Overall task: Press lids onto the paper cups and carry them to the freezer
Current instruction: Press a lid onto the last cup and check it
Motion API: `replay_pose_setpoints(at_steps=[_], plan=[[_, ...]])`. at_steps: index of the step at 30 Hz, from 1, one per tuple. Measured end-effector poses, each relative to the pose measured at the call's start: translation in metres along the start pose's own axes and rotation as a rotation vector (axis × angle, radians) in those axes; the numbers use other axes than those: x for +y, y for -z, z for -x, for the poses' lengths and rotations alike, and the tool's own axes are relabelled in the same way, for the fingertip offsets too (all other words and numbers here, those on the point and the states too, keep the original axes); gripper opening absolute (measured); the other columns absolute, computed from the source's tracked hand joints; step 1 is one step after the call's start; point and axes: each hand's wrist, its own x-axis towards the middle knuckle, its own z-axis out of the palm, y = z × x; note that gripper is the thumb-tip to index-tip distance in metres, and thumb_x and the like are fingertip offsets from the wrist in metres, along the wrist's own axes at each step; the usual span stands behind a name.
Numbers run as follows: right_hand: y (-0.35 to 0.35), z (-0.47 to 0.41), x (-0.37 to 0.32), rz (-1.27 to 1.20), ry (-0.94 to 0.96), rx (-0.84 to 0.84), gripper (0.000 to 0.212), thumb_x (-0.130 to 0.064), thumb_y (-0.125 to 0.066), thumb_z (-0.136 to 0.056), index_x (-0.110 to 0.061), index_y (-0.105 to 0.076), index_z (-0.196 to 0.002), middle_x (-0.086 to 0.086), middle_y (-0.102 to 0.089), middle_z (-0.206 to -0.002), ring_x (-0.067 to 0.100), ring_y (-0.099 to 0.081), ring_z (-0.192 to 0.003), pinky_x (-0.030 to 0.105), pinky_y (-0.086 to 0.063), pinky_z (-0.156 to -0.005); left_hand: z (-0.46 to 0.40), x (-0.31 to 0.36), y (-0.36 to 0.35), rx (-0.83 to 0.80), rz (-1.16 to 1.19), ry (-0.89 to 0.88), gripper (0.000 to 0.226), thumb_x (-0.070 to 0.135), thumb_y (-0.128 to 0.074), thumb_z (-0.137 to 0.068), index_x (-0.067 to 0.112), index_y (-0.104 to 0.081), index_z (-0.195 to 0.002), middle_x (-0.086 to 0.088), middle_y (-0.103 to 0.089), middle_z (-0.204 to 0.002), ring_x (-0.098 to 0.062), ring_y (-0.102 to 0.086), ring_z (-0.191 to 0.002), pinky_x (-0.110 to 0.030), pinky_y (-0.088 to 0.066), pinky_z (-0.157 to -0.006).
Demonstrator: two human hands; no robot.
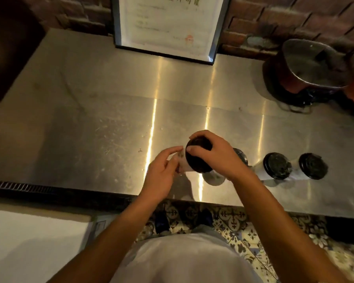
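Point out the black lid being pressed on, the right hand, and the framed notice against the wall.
black lid [198,160], head view, on its dark top face.
right hand [217,155], head view, on the back of the hand.
framed notice [168,23], head view, on the white sheet.

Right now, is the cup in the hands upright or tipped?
Tipped. The cup leans, its black lid facing the camera, left hand on its side, right hand over the lid.
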Motion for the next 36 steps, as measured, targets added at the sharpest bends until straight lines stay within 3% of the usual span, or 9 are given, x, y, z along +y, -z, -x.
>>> replay_pose_setpoints(at_steps=[4,7,11,16,25,27,30,33,36], plan=[[0.035,0.024,-0.032,-0.462,-0.002,0.115,0.036,-0.046,-0.067,-0.078,-0.03,-0.073,-0.11,0.001,-0.071,-0.118,0.028,-0.067,-0.112,0.044,-0.061,-0.09,-0.008,0.052,0.015,0.213,-0.172,-0.303,0.018,0.048,-0.06,-0.092,0.043,-0.067,-0.108,0.027,-0.059,-0.115,-0.016,-0.059,-0.112,-0.03,-0.055,-0.086],[0.049,0.041,-0.044,-0.73,0.031,0.162,0.053,-0.052,-0.061,-0.074,-0.02,-0.073,-0.115,0.017,-0.07,-0.125,0.042,-0.065,-0.118,0.055,-0.054,-0.088,-0.006,0.094,0.015,0.094,0.053,-0.336,0.036,0.054,-0.062,-0.088,0.034,-0.065,-0.117,0.014,-0.067,-0.115,-0.02,-0.067,-0.109,-0.041,-0.063,-0.08],[0.061,0.06,-0.049,-0.828,0.103,0.248,0.059,-0.056,-0.058,-0.078,-0.023,-0.067,-0.125,0.009,-0.07,-0.131,0.036,-0.065,-0.124,0.052,-0.053,-0.094,0.005,0.136,0.002,0.051,0.11,-0.421,0.03,0.051,-0.064,-0.084,0.037,-0.062,-0.11,0.024,-0.068,-0.106,-0.011,-0.071,-0.103,-0.025,-0.061,-0.067],[0.08,0.077,-0.043,-0.652,0.178,0.314,0.055,-0.049,-0.07,-0.082,-0.049,-0.056,-0.135,-0.013,-0.063,-0.134,0.017,-0.069,-0.114,0.037,-0.062,-0.091,0.011,0.155,-0.025,0.066,-0.043,-0.535,0.029,0.049,-0.069,-0.085,0.035,-0.063,-0.11,0.014,-0.066,-0.109,-0.015,-0.069,-0.105,-0.036,-0.064,-0.075],[0.123,0.092,-0.041,-1.098,-0.083,0.183,0.046,-0.04,-0.072,-0.073,-0.018,-0.077,-0.113,0.019,-0.074,-0.121,0.032,-0.072,-0.101,0.038,-0.061,-0.061,0.016,0.175,-0.054,-0.046,-0.357,-1.056,0.041,0.033,-0.078,-0.085,0.013,-0.062,-0.116,-0.014,-0.062,-0.119,-0.012,-0.06,-0.114,-0.019,-0.053,-0.087],[0.121,0.095,-0.034,-1.069,-0.019,0.231,0.034,-0.037,-0.077,-0.077,-0.026,-0.077,-0.109,0.011,-0.077,-0.114,0.027,-0.073,-0.1,0.037,-0.06,-0.065,0.019,0.173,-0.061,0.009,-0.26,-0.965,0.033,0.035,-0.075,-0.086,0.022,-0.062,-0.113,-0.004,-0.065,-0.114,-0.015,-0.065,-0.107,-0.027,-0.057,-0.082],[0.112,0.1,-0.019,-0.852,0.209,0.396,0.035,-0.038,-0.068,-0.085,-0.037,-0.067,-0.12,-0.005,-0.071,-0.114,0.014,-0.071,-0.098,0.031,-0.059,-0.071,0.036,0.173,-0.081,0.098,0.084,-0.537,0.02,0.042,-0.072,-0.082,0.038,-0.065,-0.1,0.012,-0.07,-0.103,-0.015,-0.072,-0.093,-0.031,-0.06,-0.066],[0.108,0.106,-0.003,-0.523,0.47,0.474,0.048,-0.041,-0.067,-0.086,-0.039,-0.055,-0.132,-0.01,-0.061,-0.128,0.02,-0.066,-0.11,0.041,-0.063,-0.08,0.044,0.166,-0.096,0.056,0.385,-0.162,0.024,0.048,-0.071,-0.08,0.03,-0.069,-0.096,0.001,-0.072,-0.102,-0.026,-0.075,-0.089,-0.037,-0.06,-0.055],[0.116,0.107,0.01,-0.429,0.511,0.463,0.05,-0.042,-0.066,-0.085,-0.038,-0.054,-0.133,-0.011,-0.059,-0.13,0.019,-0.063,-0.114,0.041,-0.063,-0.086,0.045,0.158,-0.101,0.028,0.371,-0.043,0.028,0.051,-0.065,-0.083,0.027,-0.069,-0.097,0.002,-0.073,-0.096,-0.027,-0.076,-0.088,-0.04,-0.061,-0.057]])
